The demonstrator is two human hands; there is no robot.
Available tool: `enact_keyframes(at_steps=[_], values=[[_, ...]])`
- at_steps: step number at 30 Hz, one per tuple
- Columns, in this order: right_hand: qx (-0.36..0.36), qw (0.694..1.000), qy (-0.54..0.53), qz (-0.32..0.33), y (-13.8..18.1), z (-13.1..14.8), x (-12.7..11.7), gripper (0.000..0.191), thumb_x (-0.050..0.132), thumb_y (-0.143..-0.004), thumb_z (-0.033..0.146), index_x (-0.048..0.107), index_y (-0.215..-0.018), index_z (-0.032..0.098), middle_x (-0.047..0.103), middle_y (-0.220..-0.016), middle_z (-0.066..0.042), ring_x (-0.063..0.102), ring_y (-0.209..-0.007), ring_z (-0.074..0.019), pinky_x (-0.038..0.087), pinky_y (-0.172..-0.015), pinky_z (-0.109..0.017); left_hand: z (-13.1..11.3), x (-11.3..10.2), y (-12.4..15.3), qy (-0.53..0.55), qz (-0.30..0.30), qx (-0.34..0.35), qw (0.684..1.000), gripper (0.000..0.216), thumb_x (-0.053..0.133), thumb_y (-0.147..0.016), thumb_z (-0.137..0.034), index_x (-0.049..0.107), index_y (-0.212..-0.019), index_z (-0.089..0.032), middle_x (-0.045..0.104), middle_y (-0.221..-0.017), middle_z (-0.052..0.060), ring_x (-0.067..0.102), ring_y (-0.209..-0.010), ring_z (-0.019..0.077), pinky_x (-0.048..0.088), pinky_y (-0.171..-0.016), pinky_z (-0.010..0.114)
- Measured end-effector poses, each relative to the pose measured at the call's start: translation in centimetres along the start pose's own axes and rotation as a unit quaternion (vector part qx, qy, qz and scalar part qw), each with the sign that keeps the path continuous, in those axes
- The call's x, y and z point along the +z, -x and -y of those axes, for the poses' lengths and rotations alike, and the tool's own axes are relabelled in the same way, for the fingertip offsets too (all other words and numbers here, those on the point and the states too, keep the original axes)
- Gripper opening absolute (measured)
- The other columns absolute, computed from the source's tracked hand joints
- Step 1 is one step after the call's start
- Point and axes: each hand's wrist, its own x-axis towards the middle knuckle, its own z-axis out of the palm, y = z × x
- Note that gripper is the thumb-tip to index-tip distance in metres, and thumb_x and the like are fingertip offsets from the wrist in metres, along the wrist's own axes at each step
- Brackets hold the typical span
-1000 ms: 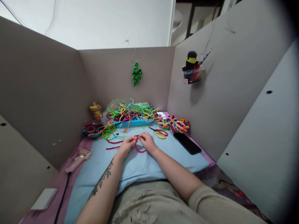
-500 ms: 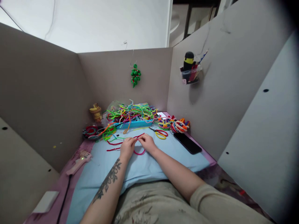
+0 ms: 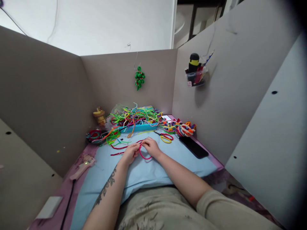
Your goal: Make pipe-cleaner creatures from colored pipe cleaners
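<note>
I've got the left hand (image 3: 130,153) pinched on a pink cord (image 3: 145,158) and the right hand (image 3: 150,146) pinching it just beside; the cord's loop shows on the near side of the right hand. Beyond both hands: 1 blue tray (image 3: 142,128), heaped over its rim with multicolored strands (image 3: 136,115). Beyond-left of the left hand: 1 dark bowl (image 3: 96,142), red coils (image 3: 95,135) in it. Up-right of the right hand: 1 clear cup (image 3: 192,79), holding a black yellow-banded item (image 3: 193,65).

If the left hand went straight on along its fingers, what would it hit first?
Most likely the right hand, just ahead by the pink cord; whether their fingertips touch is unclear.
</note>
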Motion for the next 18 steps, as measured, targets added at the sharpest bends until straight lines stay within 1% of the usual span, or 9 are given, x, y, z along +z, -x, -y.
enact_keyframes(at_steps=[1,3,4,5,6,8,11,14,18], values=[[0.005,1.0,0.005,-0.006,0.0,-0.1,0.0,0.013,0.054,-0.078,0.014,0.065,-0.075,0.019,0.06,-0.073,-0.002,0.054,-0.075,-0.0138,0.041,-0.072,-0.025,-0.1,0.0,0.0,-0.012,-0.023,0.01,1.0,0.023,0.057,-0.071,-0.038,0.05,-0.068,-0.016,0.032,-0.048,-0.008,0.026,-0.038,0.005,0.017,-0.037,0.019],[0.022,0.999,0.017,-0.021,0.0,-0.4,0.1,0.012,0.054,-0.078,0.015,0.065,-0.073,0.019,0.06,-0.072,-0.002,0.054,-0.074,-0.0141,0.041,-0.071,-0.025,-0.3,0.2,0.1,-0.079,-0.114,0.073,0.988,0.023,0.056,-0.073,-0.038,0.056,-0.075,-0.015,0.043,-0.054,-0.004,0.036,-0.043,0.0069,0.028,-0.041,0.019],[0.032,0.999,0.023,-0.028,0.0,-0.6,0.2,0.012,0.054,-0.077,0.015,0.064,-0.073,0.019,0.06,-0.072,-0.002,0.054,-0.074,-0.0141,0.041,-0.071,-0.025,-0.5,0.3,0.2,-0.13,-0.166,0.122,0.97,0.022,0.055,-0.074,-0.037,0.058,-0.08,-0.016,0.05,-0.061,-0.002,0.043,-0.049,0.0086,0.035,-0.046,0.021],[0.04,0.998,0.027,-0.035,0.0,-0.8,0.3,0.012,0.053,-0.077,0.015,0.064,-0.072,0.018,0.06,-0.071,-0.002,0.054,-0.073,-0.014,0.041,-0.07,-0.025,-0.6,0.4,0.4,-0.188,-0.207,0.174,0.944,0.022,0.055,-0.075,-0.036,0.059,-0.084,-0.016,0.055,-0.069,0.001,0.048,-0.057,0.0106,0.04,-0.053,0.023],[0.048,0.998,0.031,-0.04,0.0,-0.9,0.3,0.013,0.053,-0.077,0.014,0.064,-0.072,0.018,0.06,-0.071,-0.001,0.054,-0.072,-0.0139,0.041,-0.069,-0.025,-0.7,0.6,0.5,-0.249,-0.232,0.222,0.914,0.021,0.056,-0.075,-0.034,0.06,-0.086,-0.017,0.058,-0.078,0.003,0.052,-0.065,0.0127,0.043,-0.061,0.025],[0.059,0.996,0.039,-0.046,0.0,-1.1,0.4,0.013,0.052,-0.076,0.014,0.064,-0.071,0.018,0.06,-0.069,-0.001,0.053,-0.07,-0.0134,0.041,-0.067,-0.024,-0.8,0.8,0.9,-0.363,-0.235,0.289,0.854,0.019,0.057,-0.076,-0.033,0.061,-0.088,-0.019,0.059,-0.087,0.005,0.054,-0.078,0.0164,0.044,-0.073,0.029],[0.055,0.997,0.05,-0.038,0.0,-1.0,0.6,0.013,0.052,-0.074,0.013,0.063,-0.07,0.018,0.059,-0.067,0.0,0.053,-0.069,-0.013,0.04,-0.066,-0.023,-0.7,1.0,1.2,-0.477,-0.219,0.316,0.791,0.016,0.058,-0.076,-0.029,0.062,-0.09,-0.021,0.059,-0.09,0.006,0.054,-0.087,0.0197,0.042,-0.078,0.031],[0.045,0.997,0.056,-0.026,0.2,-0.8,0.7,0.013,0.052,-0.073,0.012,0.062,-0.068,0.018,0.059,-0.066,0.0,0.053,-0.068,-0.0127,0.039,-0.065,-0.023,-0.4,0.9,1.1,-0.534,-0.223,0.307,0.756,0.013,0.057,-0.078,-0.025,0.063,-0.089,-0.022,0.06,-0.088,0.006,0.053,-0.086,0.0203,0.042,-0.076,0.031],[0.042,0.997,0.056,-0.021,0.2,-0.6,0.7,0.013,0.053,-0.074,0.012,0.062,-0.068,0.018,0.059,-0.066,0.0,0.052,-0.068,-0.0126,0.039,-0.065,-0.023,-0.1,0.8,0.9,-0.564,-0.222,0.311,0.732,0.014,0.052,-0.082,-0.023,0.064,-0.087,-0.022,0.061,-0.086,0.006,0.053,-0.085,0.0202,0.041,-0.076,0.031]])
